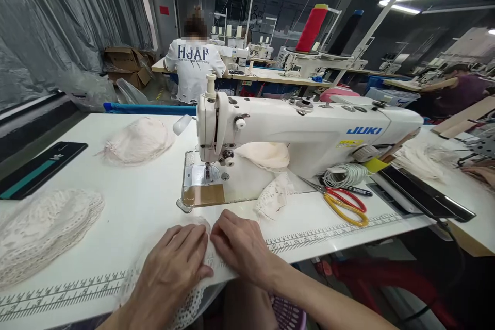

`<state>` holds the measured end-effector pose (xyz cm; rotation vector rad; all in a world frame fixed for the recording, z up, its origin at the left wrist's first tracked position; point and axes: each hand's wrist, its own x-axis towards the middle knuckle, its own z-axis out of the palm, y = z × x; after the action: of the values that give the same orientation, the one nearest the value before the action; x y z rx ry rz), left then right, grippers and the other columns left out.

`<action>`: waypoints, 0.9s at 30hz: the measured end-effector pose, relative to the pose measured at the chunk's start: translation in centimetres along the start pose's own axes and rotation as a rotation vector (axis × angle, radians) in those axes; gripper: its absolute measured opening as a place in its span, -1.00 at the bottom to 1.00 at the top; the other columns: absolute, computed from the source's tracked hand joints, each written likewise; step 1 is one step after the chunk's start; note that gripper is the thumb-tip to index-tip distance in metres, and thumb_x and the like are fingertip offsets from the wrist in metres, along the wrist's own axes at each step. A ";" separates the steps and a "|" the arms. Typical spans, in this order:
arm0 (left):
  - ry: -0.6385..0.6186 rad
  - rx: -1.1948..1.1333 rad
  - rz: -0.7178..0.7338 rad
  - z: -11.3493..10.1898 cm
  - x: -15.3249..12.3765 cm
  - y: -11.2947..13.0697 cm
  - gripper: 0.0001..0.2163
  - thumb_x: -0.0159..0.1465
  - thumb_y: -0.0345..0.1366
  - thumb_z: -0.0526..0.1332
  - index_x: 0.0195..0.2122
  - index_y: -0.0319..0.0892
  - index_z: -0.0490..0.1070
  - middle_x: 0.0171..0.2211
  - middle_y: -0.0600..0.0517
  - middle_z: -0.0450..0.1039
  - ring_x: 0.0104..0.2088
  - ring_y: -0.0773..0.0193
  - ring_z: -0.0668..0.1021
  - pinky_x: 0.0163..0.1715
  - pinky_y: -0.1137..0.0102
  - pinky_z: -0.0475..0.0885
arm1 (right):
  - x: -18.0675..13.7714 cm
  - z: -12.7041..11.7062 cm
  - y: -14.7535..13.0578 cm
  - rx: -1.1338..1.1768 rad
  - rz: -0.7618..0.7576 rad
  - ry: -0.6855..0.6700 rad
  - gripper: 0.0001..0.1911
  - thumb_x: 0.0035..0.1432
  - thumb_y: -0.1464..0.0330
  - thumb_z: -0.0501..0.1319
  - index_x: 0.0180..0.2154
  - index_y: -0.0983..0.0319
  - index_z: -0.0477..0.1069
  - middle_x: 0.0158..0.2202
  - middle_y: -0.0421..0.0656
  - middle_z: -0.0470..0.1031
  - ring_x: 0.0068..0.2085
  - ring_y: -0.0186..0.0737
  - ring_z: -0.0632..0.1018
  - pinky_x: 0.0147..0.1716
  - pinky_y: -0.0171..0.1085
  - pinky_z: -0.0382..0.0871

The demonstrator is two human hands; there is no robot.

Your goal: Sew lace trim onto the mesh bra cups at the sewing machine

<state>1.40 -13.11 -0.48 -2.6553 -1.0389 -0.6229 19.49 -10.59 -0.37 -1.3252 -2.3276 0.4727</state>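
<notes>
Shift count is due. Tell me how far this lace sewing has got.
Possibly done: a pale padded piece lies left of the sewing machine, though its state is unclear. In hand: left hand and right hand press a lace piece flat at the table edge, not yet under the needle. Left: the lace stack.

White lace piece (201,296), red-yellow scissors (346,205)

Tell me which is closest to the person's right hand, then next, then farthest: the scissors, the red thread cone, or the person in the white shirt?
From the right hand:
1. Scissors, on the table to its right.
2. Person in the white shirt, seated at the next table back, left of the sewing machine.
3. Red thread cone, behind the machine; roughly as far back, too close to call.
</notes>
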 end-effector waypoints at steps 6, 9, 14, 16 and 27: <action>0.035 -0.050 -0.054 0.6 0.0 -0.2 -0.67 0.39 -0.33 -0.12 -0.22 -0.28 0.44 -0.18 -0.11 0.53 -0.17 0.17 0.51 -0.09 0.22 0.21 | -0.3 -0.8 0.9 0.288 0.121 0.126 -0.87 0.22 0.40 0.00 -0.39 0.23 0.22 -0.54 -0.24 0.29 -0.53 -0.35 0.29 -0.49 -0.34 0.15; 0.041 -0.061 -0.065 0.8 0.0 -0.3 -0.62 0.41 -0.29 -0.16 -0.21 -0.27 0.46 -0.16 -0.11 0.53 -0.17 0.17 0.51 -0.09 0.20 0.20 | -1.2 -1.7 0.8 0.500 0.067 0.049 -0.85 0.29 0.35 -0.08 -0.31 0.22 0.19 -0.45 -0.20 0.33 -0.53 -0.38 0.26 -0.53 -0.37 0.17; -0.028 -0.012 -0.010 0.8 0.0 -0.8 -0.63 0.41 -0.30 -0.15 -0.14 -0.30 0.45 -0.13 -0.13 0.52 -0.14 0.14 0.49 -0.06 0.18 0.17 | -5.2 -5.1 1.6 0.320 0.110 -0.171 -0.84 0.33 0.35 -0.11 -0.33 0.17 0.13 -0.49 -0.24 0.30 -0.49 -0.34 0.30 -0.47 -0.36 0.20; -0.031 0.013 0.021 0.8 0.0 -1.0 -0.60 0.42 -0.30 -0.17 -0.15 -0.33 0.45 -0.14 -0.14 0.52 -0.15 0.13 0.49 -0.07 0.17 0.18 | -7.3 -7.1 2.1 0.092 0.102 -0.256 -0.87 0.31 0.39 -0.05 -0.32 0.16 0.19 -0.43 -0.21 0.35 -0.43 -0.30 0.37 -0.42 -0.35 0.23; -0.019 0.041 0.024 0.6 0.6 -0.7 -0.60 0.42 -0.33 -0.18 -0.19 -0.23 0.46 -0.18 -0.09 0.53 -0.18 0.16 0.52 -0.10 0.21 0.22 | -4.4 -3.7 1.4 -0.145 -0.180 0.008 -0.77 0.32 0.40 -0.04 -0.07 0.20 0.34 -0.35 -0.16 0.38 -0.43 -0.36 0.42 -0.51 -0.39 0.17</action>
<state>1.53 -12.06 -0.66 -2.6394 -1.0121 -0.5660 24.41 -13.38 1.35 -1.1618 -2.4852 0.2461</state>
